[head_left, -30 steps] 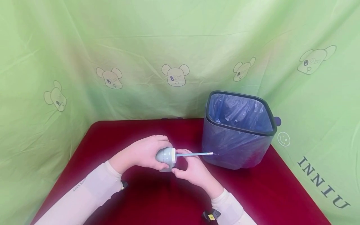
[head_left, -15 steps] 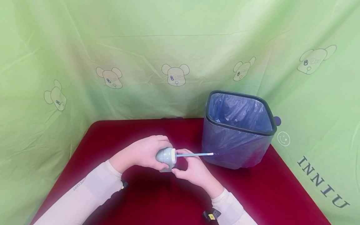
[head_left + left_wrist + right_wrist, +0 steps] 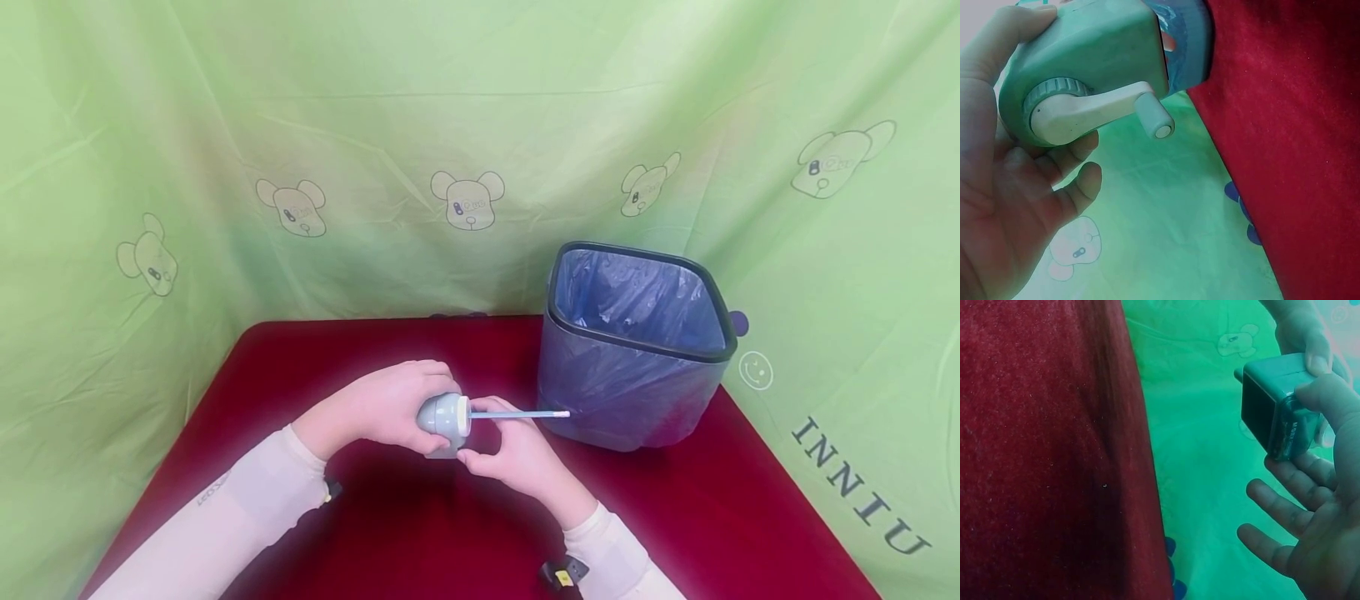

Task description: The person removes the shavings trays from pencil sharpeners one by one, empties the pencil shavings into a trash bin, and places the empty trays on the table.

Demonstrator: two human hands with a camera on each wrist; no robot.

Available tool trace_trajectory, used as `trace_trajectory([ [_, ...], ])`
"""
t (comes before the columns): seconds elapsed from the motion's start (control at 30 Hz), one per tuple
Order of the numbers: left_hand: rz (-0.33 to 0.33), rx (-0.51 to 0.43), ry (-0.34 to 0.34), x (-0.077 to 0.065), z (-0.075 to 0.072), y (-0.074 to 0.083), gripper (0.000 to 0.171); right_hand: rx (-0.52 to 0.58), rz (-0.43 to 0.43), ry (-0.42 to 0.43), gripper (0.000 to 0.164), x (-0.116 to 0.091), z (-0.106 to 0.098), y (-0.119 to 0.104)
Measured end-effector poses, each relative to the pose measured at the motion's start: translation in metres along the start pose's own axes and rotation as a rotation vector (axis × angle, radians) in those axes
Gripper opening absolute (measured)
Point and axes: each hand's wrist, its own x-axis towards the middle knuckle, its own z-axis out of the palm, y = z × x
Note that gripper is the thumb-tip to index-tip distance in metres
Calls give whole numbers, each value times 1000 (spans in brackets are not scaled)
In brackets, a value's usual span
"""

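Observation:
A hand-crank pencil sharpener point(image 3: 450, 414) is held up above the red cloth, tipped on its side. My left hand point(image 3: 390, 407) grips its rounded body. In the left wrist view the pale crank handle point(image 3: 1097, 109) hangs free of the fingers. A light blue pencil point(image 3: 517, 414) sticks out of the sharpener's white front, pointing right. My right hand point(image 3: 517, 454) pinches the sharpener's lower side with thumb and fingers. In the right wrist view those fingers point(image 3: 1282, 509) are partly spread, at a clear plastic part point(image 3: 1297, 434) beside the dark base point(image 3: 1259, 412).
A bin point(image 3: 630, 396) with a bluish plastic liner and a dark rim stands right of the hands, close to the pencil's end. Red cloth point(image 3: 337, 542) covers the table. Green printed curtains point(image 3: 375, 125) hang behind and on both sides.
The pencil's outer end has dipped very slightly. Both hands and the sharpener keep almost the same place.

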Motion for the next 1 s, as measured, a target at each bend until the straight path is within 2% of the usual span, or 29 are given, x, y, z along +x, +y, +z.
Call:
trace_trajectory([
  [0.4, 2, -4, 10, -2, 1, -1, 44, 20, 0, -16, 58, 0, 0, 0],
  [0.57, 1, 17, 22, -4, 1, -1, 44, 35, -30, -13, 58, 1, 0, -1],
  [1.0, -7, 1, 7, -3, -7, 1, 45, 65, -38, -3, 59, 3, 0, -3],
])
